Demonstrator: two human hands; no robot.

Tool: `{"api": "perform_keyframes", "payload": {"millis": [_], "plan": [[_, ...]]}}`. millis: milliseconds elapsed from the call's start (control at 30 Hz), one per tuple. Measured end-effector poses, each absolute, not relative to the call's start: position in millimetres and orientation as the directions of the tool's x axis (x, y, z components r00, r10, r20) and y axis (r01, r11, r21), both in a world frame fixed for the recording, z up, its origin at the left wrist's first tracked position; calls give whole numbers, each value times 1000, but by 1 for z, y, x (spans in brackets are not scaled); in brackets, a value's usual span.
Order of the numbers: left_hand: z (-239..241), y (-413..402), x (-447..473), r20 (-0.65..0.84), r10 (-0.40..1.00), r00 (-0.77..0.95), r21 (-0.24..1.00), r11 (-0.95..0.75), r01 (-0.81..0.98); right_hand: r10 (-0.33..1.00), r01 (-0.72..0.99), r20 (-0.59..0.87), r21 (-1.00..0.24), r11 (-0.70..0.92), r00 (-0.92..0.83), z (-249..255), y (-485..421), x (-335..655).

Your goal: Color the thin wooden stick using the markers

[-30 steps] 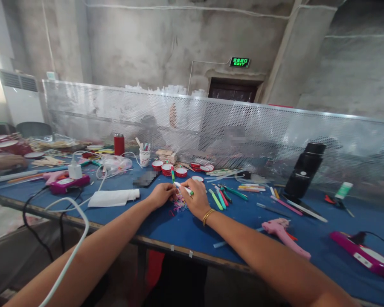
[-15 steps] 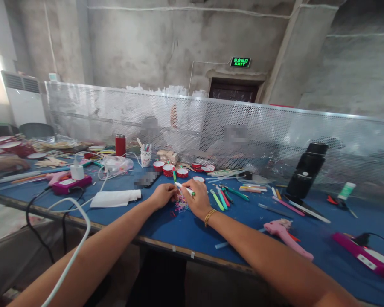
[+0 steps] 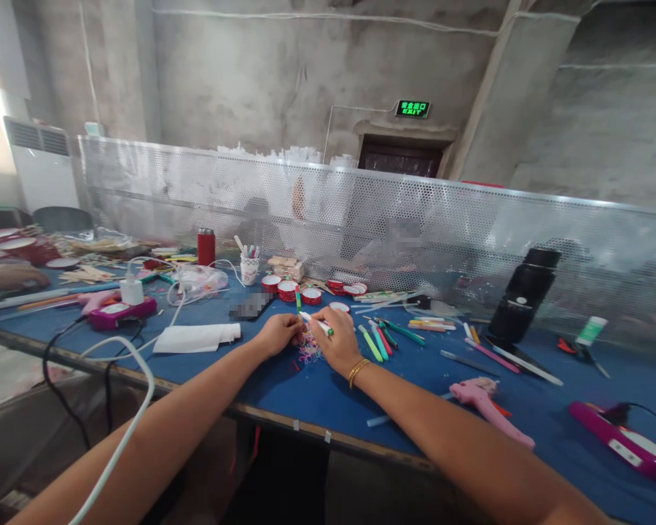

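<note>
My right hand (image 3: 339,341) pinches the light, stiff marker (image 3: 315,323) mid-barrel, my left hand (image 3: 278,334) fingering limp rubber bands (image 3: 308,354) just below.

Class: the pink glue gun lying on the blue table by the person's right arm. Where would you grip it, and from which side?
Grip the pink glue gun by its long handle, from above: it lies flat on the blue table, handle pointing toward the near edge.

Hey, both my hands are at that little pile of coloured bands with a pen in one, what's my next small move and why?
Probably pinch one band from the pile of small coloured bands with your left hand and bring it to the white pen. Your right hand already holds that pen just above the pile, and the left fingertips rest at the pile's edge.
</note>
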State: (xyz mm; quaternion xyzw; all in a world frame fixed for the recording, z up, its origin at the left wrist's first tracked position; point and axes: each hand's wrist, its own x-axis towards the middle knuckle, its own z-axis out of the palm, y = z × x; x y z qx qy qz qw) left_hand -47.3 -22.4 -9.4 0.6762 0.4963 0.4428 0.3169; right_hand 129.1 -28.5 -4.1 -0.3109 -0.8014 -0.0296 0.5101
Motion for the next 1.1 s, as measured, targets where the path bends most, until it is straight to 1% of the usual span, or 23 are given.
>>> {"api": "perform_keyframes", "payload": {"millis": [200, 467, 733, 967, 1100], "plan": [[-12, -21, -48, 290, 951, 104, 866, -307, 395, 490, 536, 836, -303, 788, -247, -2, -29, 130], [-11, -22, -48, 306, 944, 124, 864, -330, 380, 470, 512, 832, -278, 813, -295, -3, -30, 129], [-12, -21, -49, 299, 948, 111, 864, -318, 390, 489, 530, 835, -304, 792, -251, -5, -26, 130], [-9, -24, -46, 298, 946, 123, 875, -323, 361, 466, 501, 833, -279, 819, -298, -4, -29, 129], [-9, -24, -47, 299, 947, 114, 874, -320, 365, 475, 512, 837, -292, 808, -272, -4, -27, 130]]}}
